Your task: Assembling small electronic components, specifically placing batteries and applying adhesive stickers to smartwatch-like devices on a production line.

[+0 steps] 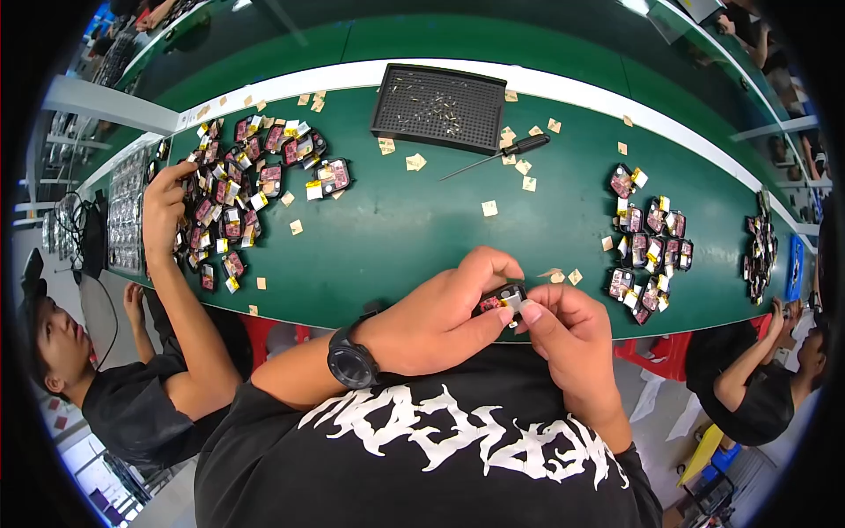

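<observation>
Black device (502, 297) between both hands (440, 321) (576, 334)

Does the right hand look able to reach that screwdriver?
Probably yes: only green tabletop and small tan squares lie between the right hand and the screwdriver, though that hand is busy at the black device.

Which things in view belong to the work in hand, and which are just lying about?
Seem to belong:
small black-cased device, held in the left hand, right hand at its edge
left cluster of similar devices
right cluster of similar devices

Seem to be lying about, touched by neither hand:
screwdriver
black tray with small brassy pieces
tan paper-like squares
</observation>
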{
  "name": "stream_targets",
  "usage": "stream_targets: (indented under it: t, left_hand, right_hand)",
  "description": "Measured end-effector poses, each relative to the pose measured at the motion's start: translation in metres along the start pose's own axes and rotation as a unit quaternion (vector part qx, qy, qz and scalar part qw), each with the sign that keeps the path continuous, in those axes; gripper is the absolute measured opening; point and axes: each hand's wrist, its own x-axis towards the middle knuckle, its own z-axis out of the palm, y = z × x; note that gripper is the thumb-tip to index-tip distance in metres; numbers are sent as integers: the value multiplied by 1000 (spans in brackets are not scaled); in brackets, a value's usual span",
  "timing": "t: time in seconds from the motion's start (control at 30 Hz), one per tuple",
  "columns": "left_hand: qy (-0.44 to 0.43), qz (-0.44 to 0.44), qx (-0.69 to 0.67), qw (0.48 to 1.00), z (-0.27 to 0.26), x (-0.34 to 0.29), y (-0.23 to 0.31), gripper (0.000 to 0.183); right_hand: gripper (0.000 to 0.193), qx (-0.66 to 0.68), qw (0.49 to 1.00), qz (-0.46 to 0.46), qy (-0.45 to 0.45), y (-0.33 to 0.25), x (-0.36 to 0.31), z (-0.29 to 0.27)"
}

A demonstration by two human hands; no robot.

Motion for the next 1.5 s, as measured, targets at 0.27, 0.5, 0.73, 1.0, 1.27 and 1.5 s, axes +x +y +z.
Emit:
stream_targets:
  t: [0.27, 0.5, 0.73, 1.0, 1.27, 1.5]
  left_hand:
    - [-61, -116, 22, 991, -14, -3, 12, 24]
    - [-70, -187, 11, 980, -19, 1, 30, 32]
    - [-80, -98, -20, 992, -24, -3, 30, 46]
    - [-16, -29, 130, 991, -25, -7, 27, 30]
    - [136, -140, -123, 973, -49, -30, 21, 37]
    - [446, -71, 103, 886, -143, -75, 31, 38]
  right_hand:
    - [15, 3, 1000, -22, 6, 7, 0, 2]
    - [19, 9, 1000, -16, 16, 7, 0, 1]
    - [19, 0, 999, -34, 11, 5, -2, 1]
    - [19, -88, 993, -63, 50, -4, -4, 0]
    - [16, -159, 931, -171, 280, 26, -27, -84]
    - [42, -360, 819, -197, 401, 4, -68, -118]
